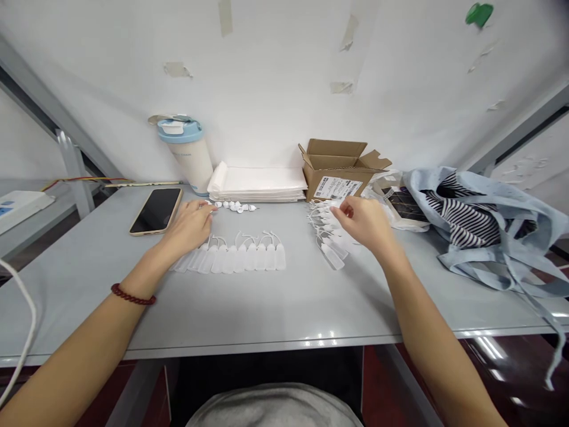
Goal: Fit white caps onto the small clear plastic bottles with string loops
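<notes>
Small white caps (pixel 240 208) lie in a line at the back of the grey table, left of centre. My left hand (pixel 192 224) is at the left end of this line, fingers together; what they hold, if anything, is too small to name. Below it, several translucent tubes (pixel 242 258) with string loops lie side by side in a row. At the right, more tubes (pixel 332 256) with strings form a slanting column. My right hand (pixel 362 218) is bent at the top right of that column, its fingertips pinched, their contents hidden.
Behind the hands stand a blue-lidded cup (pixel 191 155), a stack of white sheets (pixel 267 184) and an open cardboard box (pixel 338 175). A phone (pixel 156 211) lies at the left. A light blue cloth bag (pixel 515 219) covers the right side of the table (pixel 267 314).
</notes>
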Tool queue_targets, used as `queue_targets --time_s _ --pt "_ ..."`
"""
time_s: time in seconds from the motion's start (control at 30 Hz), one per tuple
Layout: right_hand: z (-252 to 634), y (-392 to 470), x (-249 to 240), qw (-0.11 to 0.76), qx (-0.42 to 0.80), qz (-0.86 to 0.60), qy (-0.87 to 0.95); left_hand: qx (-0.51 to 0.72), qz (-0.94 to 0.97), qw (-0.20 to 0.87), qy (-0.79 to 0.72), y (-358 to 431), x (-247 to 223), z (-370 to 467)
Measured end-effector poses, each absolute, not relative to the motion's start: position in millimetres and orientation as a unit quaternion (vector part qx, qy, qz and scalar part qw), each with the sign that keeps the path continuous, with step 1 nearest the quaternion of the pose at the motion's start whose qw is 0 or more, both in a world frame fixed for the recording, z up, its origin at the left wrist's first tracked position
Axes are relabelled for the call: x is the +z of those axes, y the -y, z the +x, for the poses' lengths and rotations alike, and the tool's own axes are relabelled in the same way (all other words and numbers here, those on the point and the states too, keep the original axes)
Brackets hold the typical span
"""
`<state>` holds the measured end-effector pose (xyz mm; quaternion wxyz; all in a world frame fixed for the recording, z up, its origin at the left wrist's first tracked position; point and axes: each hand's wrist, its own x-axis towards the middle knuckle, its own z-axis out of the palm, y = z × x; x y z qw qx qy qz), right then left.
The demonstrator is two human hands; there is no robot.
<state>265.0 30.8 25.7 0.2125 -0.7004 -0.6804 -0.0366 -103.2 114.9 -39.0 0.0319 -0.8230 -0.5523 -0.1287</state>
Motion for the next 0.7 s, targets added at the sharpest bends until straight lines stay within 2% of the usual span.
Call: queue_targets --time_s 0.1,0.2,0.5,0.7 --pt "247 -28 17 0.282 -0.014 -0.638 0.717 -0.118 -0.827 0.027 0.549 -115 -42 -103" --pt "226 -20 8 0.295 0.016 -0.585 0.755 -0.121 -0.831 0.008 0.542 -113 -40 -100" --pt "182 4 -10 0.203 0.110 -0.539 0.810 -0.132 -0.816 -0.005 0.563 -110 -34 -96" --pt "181 3 -10 0.185 0.132 -0.554 0.801 -0.124 -0.815 -0.006 0.566 -109 -29 -94"
